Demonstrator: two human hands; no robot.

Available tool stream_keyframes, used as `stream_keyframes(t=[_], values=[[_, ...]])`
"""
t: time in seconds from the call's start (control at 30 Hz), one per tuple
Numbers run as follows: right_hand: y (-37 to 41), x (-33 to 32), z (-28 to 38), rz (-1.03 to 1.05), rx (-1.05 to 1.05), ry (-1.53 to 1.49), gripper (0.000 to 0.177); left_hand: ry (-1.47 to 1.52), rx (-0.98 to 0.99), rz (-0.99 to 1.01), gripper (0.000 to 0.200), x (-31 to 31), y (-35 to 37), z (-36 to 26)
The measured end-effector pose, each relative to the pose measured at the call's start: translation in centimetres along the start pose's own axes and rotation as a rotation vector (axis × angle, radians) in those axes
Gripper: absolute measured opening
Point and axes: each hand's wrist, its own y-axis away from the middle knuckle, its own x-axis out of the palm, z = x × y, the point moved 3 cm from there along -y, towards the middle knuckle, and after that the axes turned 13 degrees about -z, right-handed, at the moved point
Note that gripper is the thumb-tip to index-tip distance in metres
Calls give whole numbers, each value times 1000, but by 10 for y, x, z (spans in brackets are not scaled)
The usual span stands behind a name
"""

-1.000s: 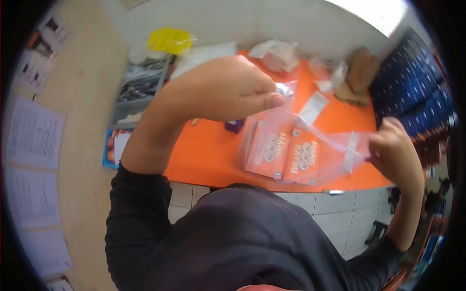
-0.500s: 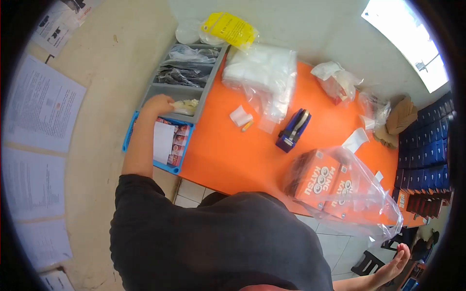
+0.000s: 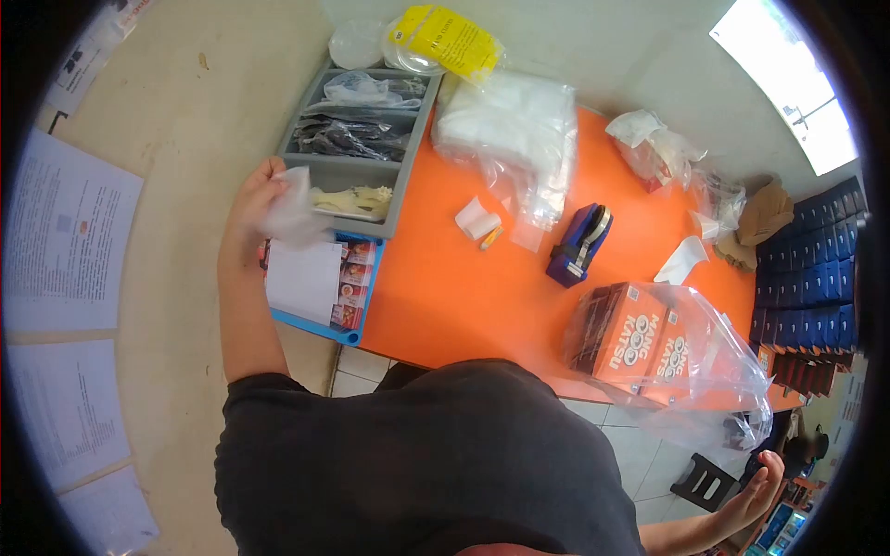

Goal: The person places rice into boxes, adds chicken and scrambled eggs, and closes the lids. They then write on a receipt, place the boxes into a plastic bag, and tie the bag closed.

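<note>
My left hand (image 3: 257, 193) is closed on a thin white thing (image 3: 297, 211), blurred by motion, like a tissue or a small bag. It is beside the front compartment of a grey divided tray (image 3: 400, 190), where pale yellowish packets (image 3: 357, 202) lie. Below that tray, a blue basket (image 3: 368, 296) holds a white sheet (image 3: 304, 278) and printed cards (image 3: 354, 281). At the lower right, my right hand (image 3: 753, 496) hangs empty with its fingers apart, close to a clear plastic bag (image 3: 732, 371). Inside the bag stand orange boxes (image 3: 630, 338) marked MANG KATSU.
On the orange table (image 3: 445, 315) are a blue tape dispenser (image 3: 581, 246), a paper roll (image 3: 476, 220), a stack of clear bags (image 3: 510, 120) and crumpled plastic (image 3: 654, 153). Blue boxes (image 3: 807, 269) are stacked at the right. A black stool (image 3: 703, 482) stands on the floor.
My left hand has come out of the tray's front compartment and moved left, now with the white thing in it. My right hand stays low at the right, still open.
</note>
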Motion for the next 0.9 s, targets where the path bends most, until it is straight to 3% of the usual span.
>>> stream_keyframes(t=[0.03, 0.1, 0.2, 0.27, 0.4, 0.67, 0.77, 0.83, 0.87, 0.9], values=[[-2, 2, 6, 14, -16, 2, 23, -55, 12, -57, 21, -2, 2, -8], [-6, 7, 17, 39, -47, 3, 23, -819, 246, -388, 25, 13, 16, -37], [-9, 14, 19, 83, -91, -80, 22, -1154, 328, -123, 29, 42, 10, -13], [-5, 16, 18, 105, -89, -100, 22, -1330, 283, 93, 16, 65, 7, 27], [4, 10, 14, 110, -57, -78, 21, -1112, 433, 12, 8, 67, 6, 35], [15, 3, 9, 71, -38, -97, 20, -937, 459, -102, 12, 44, 31, -16], [14, 9, 21, 57, -44, -196, 23, -757, 573, -203, 8, 33, 35, -36], [13, 10, 33, 14, -60, -349, 27, -206, 277, -89, 8, 39, 45, -59], [9, 16, 40, 100, -103, -636, 32, 63, 122, -12, 9, 51, 56, -77], [4, 22, 47, 180, -136, -907, 38, 214, 126, 162, 14, 77, 72, -100]])
